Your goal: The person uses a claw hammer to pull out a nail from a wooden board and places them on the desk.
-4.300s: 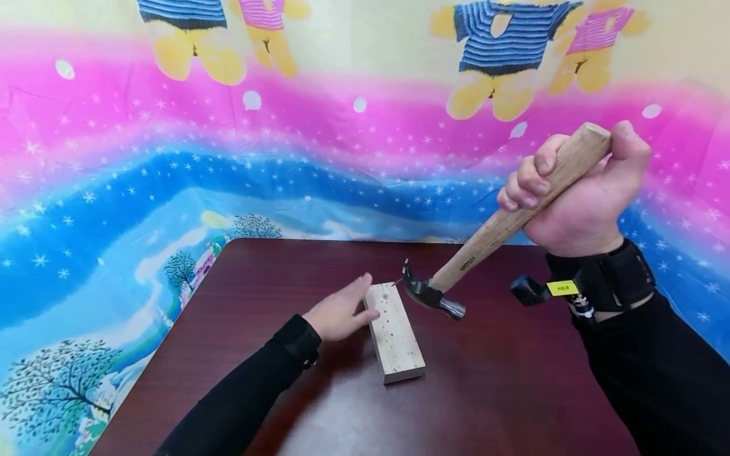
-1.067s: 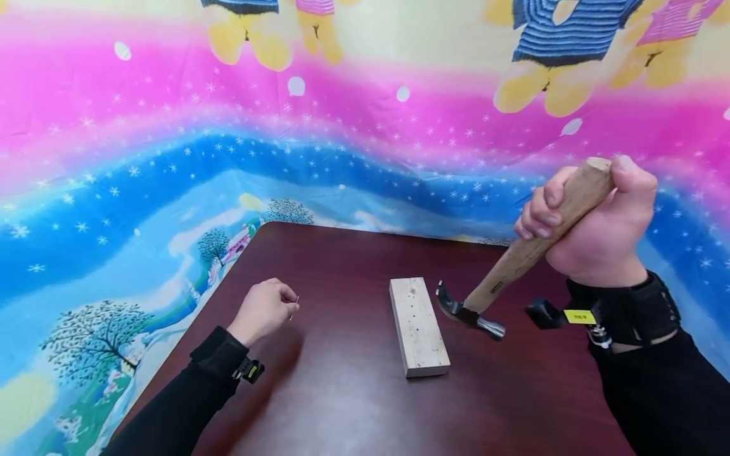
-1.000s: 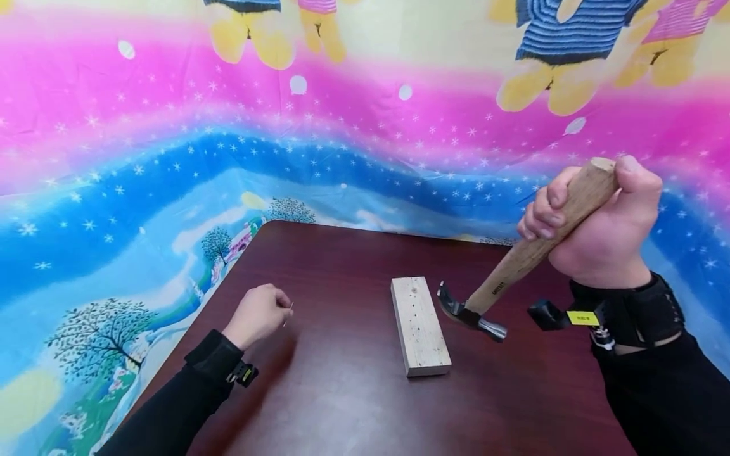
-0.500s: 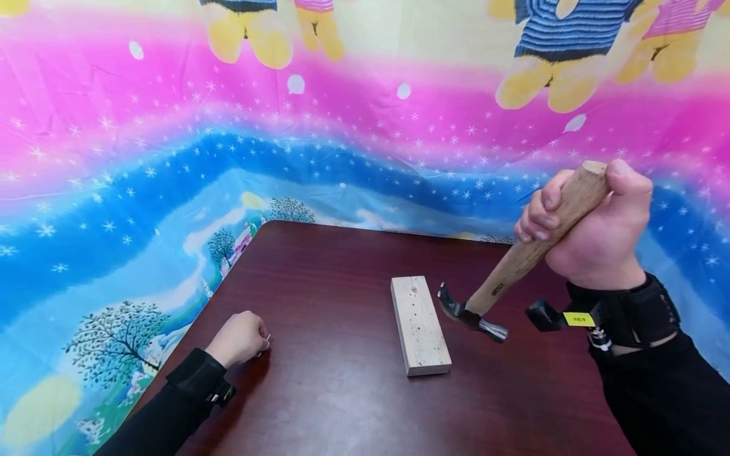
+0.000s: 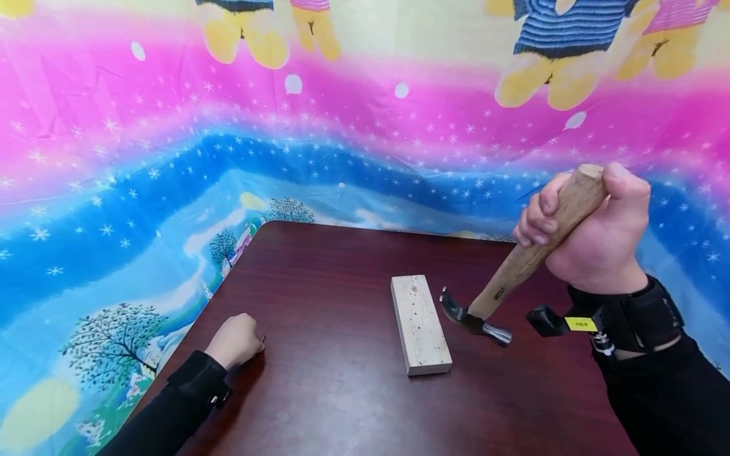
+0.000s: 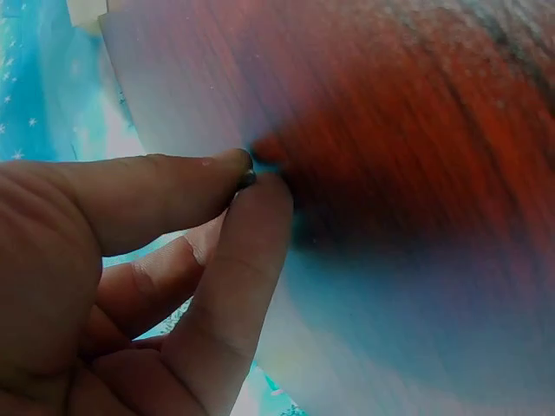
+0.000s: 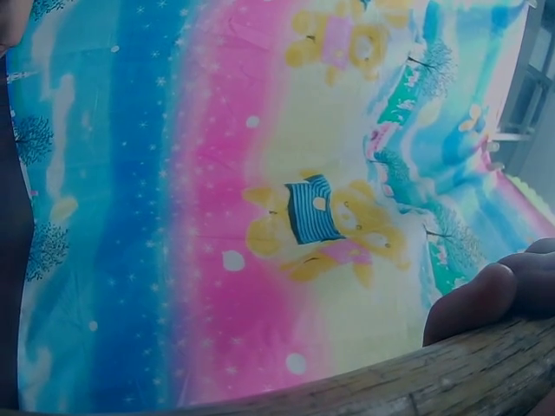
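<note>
My left hand (image 5: 235, 340) is low over the left part of the table, thumb and forefinger pinching a small nail (image 5: 263, 339). In the left wrist view only a dark end of the nail (image 6: 248, 178) peeks out between the fingertips. On the right, my right hand (image 5: 599, 231) grips a claw hammer (image 5: 507, 272) near the end of its wooden handle, head hanging down. That head is beside a pale wooden block (image 5: 421, 329), which lies flat with several small dark holes in its top. Part of the handle (image 7: 416, 381) crosses the bottom of the right wrist view.
The dark red-brown table (image 5: 336, 285) has a rounded far left corner. Behind and along its left side hangs a printed cloth (image 5: 353, 139) with bears, snowflakes and trees. Each wrist wears a black strap with a small camera.
The claw was at the block's far end and my left hand on the block. Since then the left hand has moved left with the nail, then down to the table. The hammer barely moved lately.
</note>
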Tool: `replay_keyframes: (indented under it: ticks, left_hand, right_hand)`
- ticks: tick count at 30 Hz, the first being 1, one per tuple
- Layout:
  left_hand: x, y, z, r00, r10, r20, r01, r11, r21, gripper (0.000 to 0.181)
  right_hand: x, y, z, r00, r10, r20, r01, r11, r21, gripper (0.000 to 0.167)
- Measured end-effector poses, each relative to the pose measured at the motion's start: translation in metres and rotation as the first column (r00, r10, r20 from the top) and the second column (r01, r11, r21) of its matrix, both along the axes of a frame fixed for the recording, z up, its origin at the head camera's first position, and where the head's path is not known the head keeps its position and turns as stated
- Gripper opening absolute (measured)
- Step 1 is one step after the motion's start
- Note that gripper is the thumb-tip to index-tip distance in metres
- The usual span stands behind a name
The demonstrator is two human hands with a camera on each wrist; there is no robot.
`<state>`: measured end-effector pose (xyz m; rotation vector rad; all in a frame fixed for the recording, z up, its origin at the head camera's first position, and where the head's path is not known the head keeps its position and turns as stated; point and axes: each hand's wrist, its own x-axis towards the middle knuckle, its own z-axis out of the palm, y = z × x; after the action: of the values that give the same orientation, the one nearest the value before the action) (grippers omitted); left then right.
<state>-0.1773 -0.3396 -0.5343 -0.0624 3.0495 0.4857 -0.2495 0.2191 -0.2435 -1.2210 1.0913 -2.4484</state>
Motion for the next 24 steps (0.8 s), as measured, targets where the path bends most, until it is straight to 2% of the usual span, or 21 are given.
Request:
replay_keyframes:
  ticks: [2,7,11,14,16,18,20,21,24]
  left_hand:
    - [0.000,0.000,-0.001,1.000,0.005,0.017,-0.005,1.000,-0.012,0.040]
    - [0.001,0.005,0.005,0.996,0.035,0.077,-0.033,0.999,-0.026,0.039]
    - [0.002,0.010,0.011,0.995,0.046,0.084,-0.044,0.999,-0.021,0.040]
    - [0.005,0.015,0.018,0.998,0.024,0.054,-0.025,1.000,0.004,0.040]
    - [0.010,0.024,0.030,0.999,0.024,0.049,-0.024,1.000,-0.002,0.040]
    - [0.018,0.034,0.048,0.998,0.019,0.053,-0.020,1.000,0.021,0.040]
    - [0.024,0.042,0.067,0.996,0.035,0.088,-0.037,0.999,0.027,0.042]
    - [0.029,0.047,0.080,0.993,0.043,0.105,-0.047,0.998,0.038,0.043]
    - [0.034,0.050,0.104,0.988,0.061,0.138,-0.069,0.996,0.051,0.040]
  right_hand:
    - [0.000,0.001,-0.001,1.000,-0.011,-0.001,0.011,1.000,0.007,0.080]
    - [-0.001,0.001,-0.003,1.000,-0.030,0.004,0.030,0.999,0.037,0.081]
    - [0.000,0.001,-0.003,0.999,-0.035,0.009,0.034,0.999,0.036,0.080]
    - [0.002,0.002,-0.004,0.999,-0.034,0.004,0.034,0.999,0.032,0.080]
    - [0.004,0.002,-0.004,0.999,-0.039,0.008,0.038,0.999,0.036,0.080]
    - [0.005,0.001,-0.004,0.998,-0.061,0.016,0.060,0.997,0.055,0.079]
    - [0.007,-0.002,-0.004,0.996,-0.085,0.026,0.083,0.994,0.078,0.076]
    - [0.008,-0.004,-0.004,0.995,-0.093,0.029,0.090,0.992,0.088,0.074]
    - [0.010,-0.011,-0.003,0.993,-0.113,0.019,0.111,0.987,0.112,0.070]
